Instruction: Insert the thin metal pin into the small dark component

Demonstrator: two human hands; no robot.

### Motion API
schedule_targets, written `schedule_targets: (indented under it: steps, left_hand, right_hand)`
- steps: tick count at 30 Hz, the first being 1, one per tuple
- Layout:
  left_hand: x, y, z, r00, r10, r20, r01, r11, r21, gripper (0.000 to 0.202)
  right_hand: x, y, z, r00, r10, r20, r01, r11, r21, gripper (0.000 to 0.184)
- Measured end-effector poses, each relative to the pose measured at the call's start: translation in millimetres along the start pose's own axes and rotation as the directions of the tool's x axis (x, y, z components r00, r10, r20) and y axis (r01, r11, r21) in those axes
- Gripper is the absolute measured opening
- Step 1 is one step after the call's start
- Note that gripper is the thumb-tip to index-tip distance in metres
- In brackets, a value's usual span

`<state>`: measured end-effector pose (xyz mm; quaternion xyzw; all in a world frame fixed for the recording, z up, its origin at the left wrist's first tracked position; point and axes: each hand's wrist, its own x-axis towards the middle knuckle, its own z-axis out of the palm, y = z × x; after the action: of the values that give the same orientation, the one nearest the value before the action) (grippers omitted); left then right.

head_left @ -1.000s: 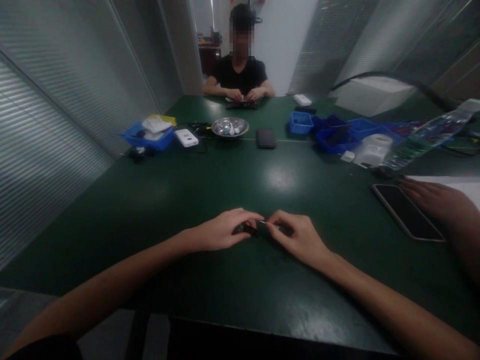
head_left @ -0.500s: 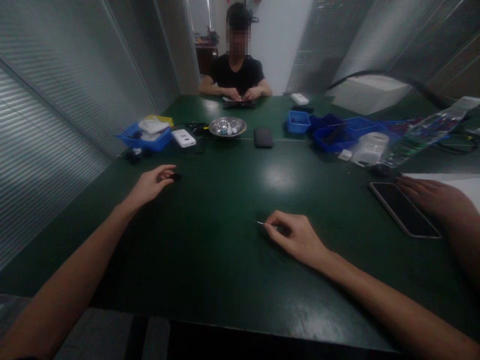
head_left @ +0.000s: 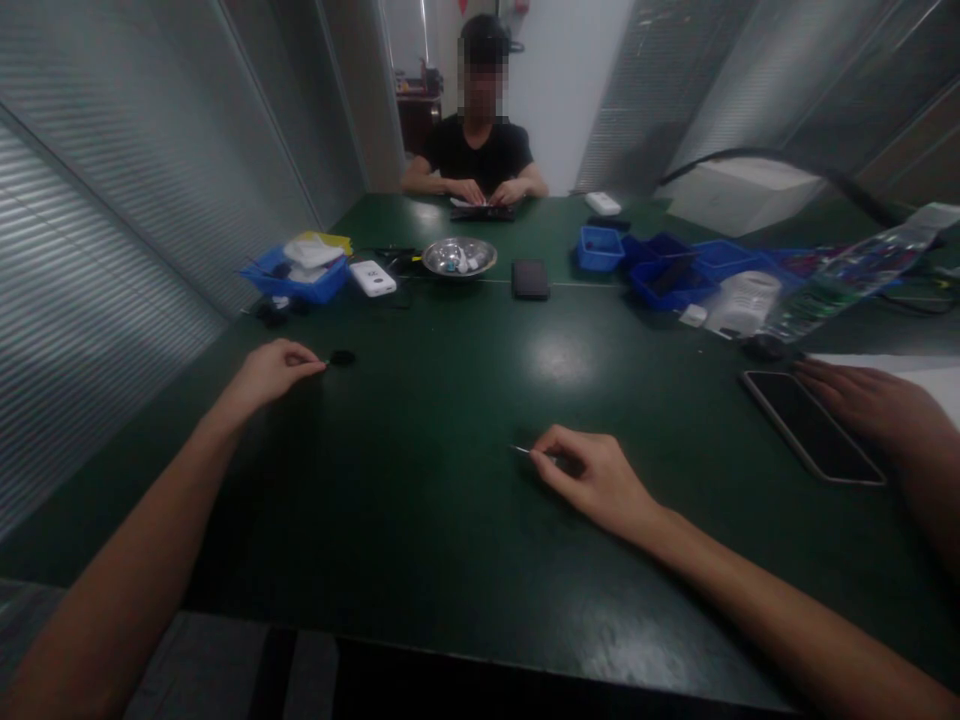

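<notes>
My left hand (head_left: 277, 372) is over the left side of the green table (head_left: 427, 480), thumb and forefinger pinched together. At their tips is the near end of a small black oval piece (head_left: 343, 357), with a speck of green between the fingertips and the black part. What kind of thing it is, I cannot make out. Resting nearer the middle, my right hand (head_left: 589, 470) pinches a thin silvery pointed tool (head_left: 520, 449). Its tip points left, and the fingers hide the rest of it.
Toward the back stand a metal bowl (head_left: 459, 258) with small parts, a black wallet-like item (head_left: 530, 280), a white device (head_left: 373, 279) and blue trays (head_left: 296, 283). At right lie a phone (head_left: 814, 425), another person's hand (head_left: 870, 395) and a plastic bottle (head_left: 847, 280). A person (head_left: 480, 150) sits opposite.
My left hand has shifted left, its fingertips now at the black piece's near end, with more of the piece showing. My right hand keeps its pose with the silvery tool.
</notes>
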<state>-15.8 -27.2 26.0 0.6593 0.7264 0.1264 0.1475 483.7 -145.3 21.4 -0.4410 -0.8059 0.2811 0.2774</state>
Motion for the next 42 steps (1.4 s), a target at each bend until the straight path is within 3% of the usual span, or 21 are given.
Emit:
schedule_targets:
  steps: [5,9,12,19,25,36,42]
  left_hand:
    - [-8.8,13.2,0.4,0.989,-0.032,-0.142,-0.002,0.973,-0.230,0.030]
    - [-9.1,17.3,4.2,0.996,-0.042,-0.082,0.001,0.896,-0.445,0.037]
    - [-5.0,16.6,10.4,0.996,0.000,-0.089,-0.046,0.861,-0.506,0.049]
    - [3.9,10.7,21.2,0.984,0.073,-0.164,-0.134,0.907,-0.398,0.047]
    - [6.5,9.6,19.2,0.995,0.047,-0.088,-0.071,0.956,-0.284,0.048]
    - [11.9,7.8,19.4,0.990,0.106,-0.092,-0.127,0.956,-0.265,0.046]
    - [7.6,15.8,18.0,0.996,0.039,-0.081,-0.062,0.952,-0.301,0.044]
  right_hand:
    - [0.3,1.5,1.3,1.000,-0.003,0.009,0.003,1.000,-0.014,0.020]
    - [0.5,2.2,1.8,1.000,-0.005,0.009,0.005,1.000,-0.010,0.020]
    - [0.4,2.2,1.5,1.000,-0.001,0.022,0.001,1.000,-0.002,0.020]
    - [-0.4,2.1,1.7,1.000,0.002,0.021,-0.001,1.000,-0.010,0.020]
    - [-1.4,3.4,1.9,1.000,0.005,0.026,-0.004,1.000,-0.013,0.018]
    - [0.2,1.8,1.7,0.999,0.003,0.034,-0.002,1.000,-0.021,0.018]
    - [-0.4,3.1,2.9,1.000,-0.001,0.030,0.002,1.000,-0.019,0.019]
